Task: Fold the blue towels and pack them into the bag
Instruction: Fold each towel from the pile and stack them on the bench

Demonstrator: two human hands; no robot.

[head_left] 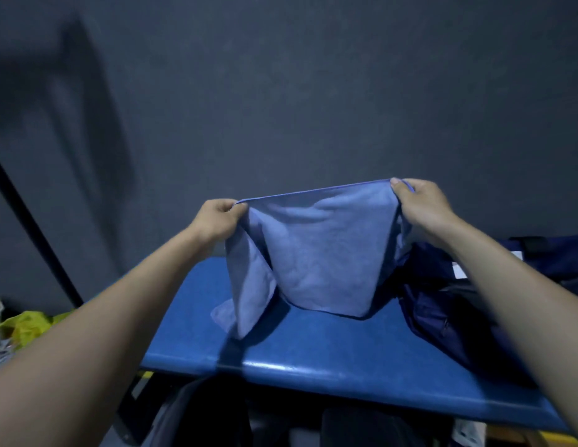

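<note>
Blue towel (316, 253): pinched at top corners by left hand (218, 219) and right hand (423, 209), hem brushing blue table (313, 359) mid-surface. Folding begun; next, halving. Navy bag (449, 314) at right edge.

Blue towel (316, 250) taut between left hand (216, 221) and right hand (423, 208), above blue table (313, 359).

Bare table (313, 359) in front; bag (449, 304) blocks its right side.
</note>
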